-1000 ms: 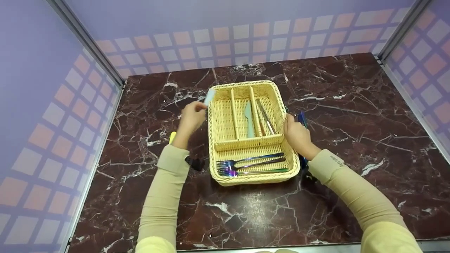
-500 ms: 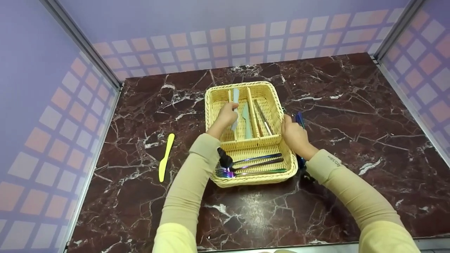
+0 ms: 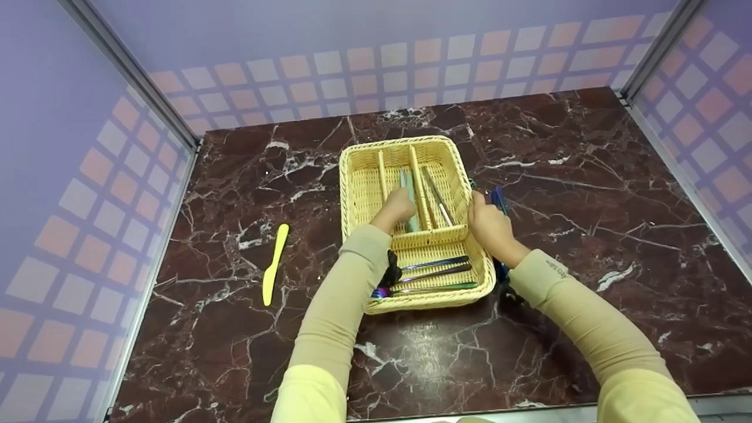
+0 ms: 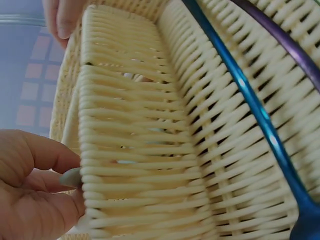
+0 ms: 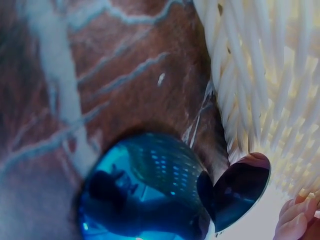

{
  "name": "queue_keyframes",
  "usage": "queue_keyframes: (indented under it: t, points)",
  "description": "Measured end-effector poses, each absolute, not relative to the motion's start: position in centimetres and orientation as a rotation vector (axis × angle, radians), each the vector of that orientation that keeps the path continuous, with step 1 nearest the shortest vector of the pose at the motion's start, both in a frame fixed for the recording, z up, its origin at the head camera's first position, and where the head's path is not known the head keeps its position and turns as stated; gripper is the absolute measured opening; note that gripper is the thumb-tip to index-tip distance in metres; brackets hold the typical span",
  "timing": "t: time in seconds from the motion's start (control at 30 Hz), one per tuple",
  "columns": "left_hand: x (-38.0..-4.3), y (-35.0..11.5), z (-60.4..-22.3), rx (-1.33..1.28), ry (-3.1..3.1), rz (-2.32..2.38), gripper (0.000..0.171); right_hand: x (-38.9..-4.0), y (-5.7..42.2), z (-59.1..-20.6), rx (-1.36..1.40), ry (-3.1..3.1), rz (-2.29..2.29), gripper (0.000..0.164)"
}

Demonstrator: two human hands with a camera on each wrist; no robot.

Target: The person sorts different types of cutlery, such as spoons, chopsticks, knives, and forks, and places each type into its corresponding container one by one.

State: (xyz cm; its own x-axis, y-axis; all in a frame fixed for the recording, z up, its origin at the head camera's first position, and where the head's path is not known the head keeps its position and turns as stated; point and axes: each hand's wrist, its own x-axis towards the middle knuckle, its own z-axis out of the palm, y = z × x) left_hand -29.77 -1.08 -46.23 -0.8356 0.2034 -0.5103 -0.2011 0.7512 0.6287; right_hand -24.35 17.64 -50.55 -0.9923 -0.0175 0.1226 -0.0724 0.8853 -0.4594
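Note:
A pale blue butter knife (image 3: 403,177) stands partly in the middle compartment of the wicker cutlery basket (image 3: 345,194). My left hand (image 3: 399,210) reaches into that compartment, and in the left wrist view its fingers (image 4: 52,152) pinch the knife's greyish end (image 4: 71,178) beside the cross divider. Right alongside lies a green butter knife (image 3: 413,223), partly covered by the hand. My right hand (image 3: 492,228) grips the basket's right rim. Beyond that rim, shiny blue spoons (image 5: 145,190) lie on the marble table, partly hidden by this hand in the head view.
A yellow butter knife (image 3: 275,264) lies on the table left of the basket. Several dark iridescent forks (image 3: 437,272) fill the front compartment. Slim metal-and-brown utensils (image 3: 437,194) are in the right compartment. Purple tiled walls (image 3: 376,53) enclose the table (image 3: 587,264).
My left hand has carried the pale blue knife from beyond the basket's left rim into the middle compartment, lowering it beside the green one. My right hand keeps its grip on the rim.

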Motion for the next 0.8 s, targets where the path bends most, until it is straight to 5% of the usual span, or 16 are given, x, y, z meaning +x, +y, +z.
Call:
queue_keyframes:
  t: [0.13, 0.27, 0.5, 0.8]
  points:
    - [-31.2, -0.5, -48.8, 0.158, 2.507, 0.661, 0.019, -24.3, 17.7, -50.5, 0.071, -2.933, 0.730, 0.041]
    - [-32.1, 0.1, -51.0, 0.243, 2.593, 0.419, 0.026, -24.4, 17.7, -50.5, 0.049, -2.951, 0.745, 0.042]
    - [-28.2, 0.6, -47.1, 0.221, 2.668, 0.372, 0.027, -24.4, 17.7, -50.4, 0.039, -2.972, 0.741, 0.042]
    - [-27.8, 0.8, -46.7, 0.279, 2.651, 0.181, 0.029, -24.3, 17.7, -50.5, 0.062, -2.955, 0.748, 0.042]
